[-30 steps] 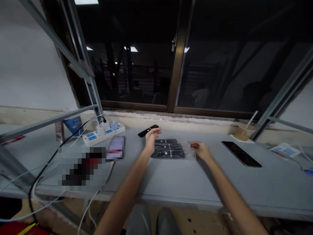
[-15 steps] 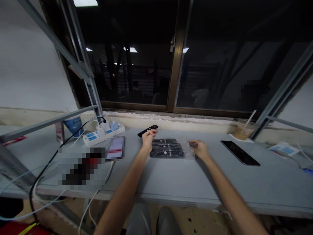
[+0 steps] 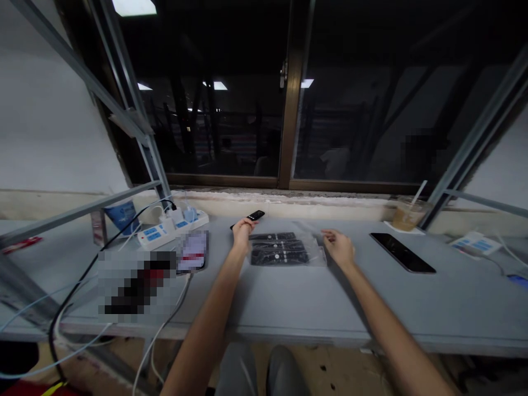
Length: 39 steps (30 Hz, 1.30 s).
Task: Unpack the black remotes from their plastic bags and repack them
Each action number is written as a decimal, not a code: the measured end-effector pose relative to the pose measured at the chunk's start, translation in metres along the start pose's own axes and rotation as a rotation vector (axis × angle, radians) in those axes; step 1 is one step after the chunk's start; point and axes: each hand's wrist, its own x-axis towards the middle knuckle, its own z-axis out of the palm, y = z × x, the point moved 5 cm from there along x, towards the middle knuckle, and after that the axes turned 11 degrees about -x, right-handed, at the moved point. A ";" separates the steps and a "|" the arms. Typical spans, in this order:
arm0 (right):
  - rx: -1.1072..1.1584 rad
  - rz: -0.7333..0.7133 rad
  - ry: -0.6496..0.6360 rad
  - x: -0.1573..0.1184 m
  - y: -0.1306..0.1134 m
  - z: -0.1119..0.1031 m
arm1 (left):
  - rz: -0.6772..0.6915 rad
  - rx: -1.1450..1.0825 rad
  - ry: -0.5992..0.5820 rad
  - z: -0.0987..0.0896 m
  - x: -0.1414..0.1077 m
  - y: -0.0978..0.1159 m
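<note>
Several black remote controls (image 3: 278,256) lie side by side under clear film in the middle of the table. The film's loose end, a clear plastic bag (image 3: 317,254), spreads out to their right. My left hand (image 3: 242,235) is at the upper left corner of the bag, fingers drawn together; what they hold, if anything, is hidden. Just behind those fingers lies another black remote control (image 3: 256,215), partly covered by the hand. To the right of the bag my right hand (image 3: 339,247) hovers with loosely bent fingers apart, nothing visible in them.
A dark phone (image 3: 402,253) and an iced drink cup (image 3: 408,213) stand to the right. On the left are a power strip (image 3: 173,228) with plugs and cables, a lit phone (image 3: 193,250) and a blue cup (image 3: 122,217). Metal frame posts flank the table.
My right hand has let go of the right end of the bag, and the film there has shifted. My left hand has moved slightly down and left. The view has turned a little.
</note>
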 end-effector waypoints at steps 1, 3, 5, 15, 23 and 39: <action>0.051 0.005 0.050 0.000 -0.001 -0.005 | 0.022 0.041 0.012 -0.003 0.002 0.001; 0.176 -0.008 0.138 0.001 -0.005 -0.012 | 0.064 0.120 0.044 -0.010 0.005 0.002; 0.289 -0.070 0.215 0.000 -0.013 -0.019 | 0.145 0.322 0.088 -0.018 0.006 0.004; 0.315 -0.440 0.245 -0.021 -0.055 -0.022 | 0.195 1.202 0.001 -0.044 0.024 -0.023; 0.344 -0.551 0.136 -0.024 -0.063 -0.018 | 0.283 1.031 0.028 -0.052 0.032 -0.021; 0.771 -0.240 -0.294 -0.026 -0.067 0.006 | 0.026 -0.239 0.281 -0.046 0.020 0.004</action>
